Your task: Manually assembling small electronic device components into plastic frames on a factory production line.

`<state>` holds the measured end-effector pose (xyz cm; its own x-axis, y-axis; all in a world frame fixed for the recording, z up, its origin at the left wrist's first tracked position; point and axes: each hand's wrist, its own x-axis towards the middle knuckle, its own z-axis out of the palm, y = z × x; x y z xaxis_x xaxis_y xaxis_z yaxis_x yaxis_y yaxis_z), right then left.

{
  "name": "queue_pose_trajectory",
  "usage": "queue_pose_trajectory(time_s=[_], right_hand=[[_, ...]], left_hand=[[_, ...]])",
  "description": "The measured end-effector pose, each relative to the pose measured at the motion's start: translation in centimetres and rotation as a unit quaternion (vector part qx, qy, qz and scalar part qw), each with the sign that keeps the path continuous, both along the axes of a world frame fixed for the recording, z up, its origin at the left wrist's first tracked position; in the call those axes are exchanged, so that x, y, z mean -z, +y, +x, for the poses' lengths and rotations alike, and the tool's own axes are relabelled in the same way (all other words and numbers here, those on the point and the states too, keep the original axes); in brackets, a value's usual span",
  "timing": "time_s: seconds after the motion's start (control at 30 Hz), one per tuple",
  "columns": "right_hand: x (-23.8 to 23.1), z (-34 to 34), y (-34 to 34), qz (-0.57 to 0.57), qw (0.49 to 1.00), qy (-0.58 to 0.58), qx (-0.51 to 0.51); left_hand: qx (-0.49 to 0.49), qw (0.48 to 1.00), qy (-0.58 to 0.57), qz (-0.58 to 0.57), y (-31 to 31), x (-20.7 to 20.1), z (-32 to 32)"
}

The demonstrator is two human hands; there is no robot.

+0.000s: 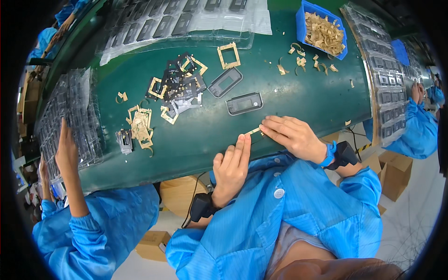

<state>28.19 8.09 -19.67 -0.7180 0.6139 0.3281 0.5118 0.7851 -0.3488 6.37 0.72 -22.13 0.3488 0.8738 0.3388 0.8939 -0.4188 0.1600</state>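
1. Evidently, a tan strip (252,131) is held near frame centre between the left hand (232,165) and right hand (293,136), fingertips closed on its two ends, presumably to keep it straight.
2. A grey housing (245,103) lies just above, the nearest obstacle to reaching forward.
3. I note scraps (323,31) in a blue bin (301,28), upper right; black parts (176,80) heaped upper left of centre.

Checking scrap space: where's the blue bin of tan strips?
In the head view, the blue bin sits at the upper right of the green table, left of the clear trays, with loose scraps below it.
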Motion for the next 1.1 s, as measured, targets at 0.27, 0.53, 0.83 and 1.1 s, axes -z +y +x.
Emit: queue_pose_trajectory(time_s=[0.27, 0.53, 0.83, 1.1], right_hand=[[-0.3, -0.2, 0.3, -0.187, 0.966, 0.168, 0.059], [-0.6, -0.9, -0.5, -0.303, 0.909, 0.218, 0.185], [-2.1, -2.9, 1.7, -0.395, 0.855, 0.310, 0.127], [-4.3, -5.5, 2.3, 0.139, 0.981, 0.127, 0.049]], left_hand=[[-0.045, 0.991, -0.111, -0.055, 1.0, -2.8, 0.3], [-0.004, 0.973, -0.215, 0.084, 2.3, -1.7, 1.5], [-0.018, 0.933, -0.346, 0.097, 3.6, -4.2, 0.8], [-0.037, 0.521, -0.785, -0.334, 4.8, -3.2, -0.2]])
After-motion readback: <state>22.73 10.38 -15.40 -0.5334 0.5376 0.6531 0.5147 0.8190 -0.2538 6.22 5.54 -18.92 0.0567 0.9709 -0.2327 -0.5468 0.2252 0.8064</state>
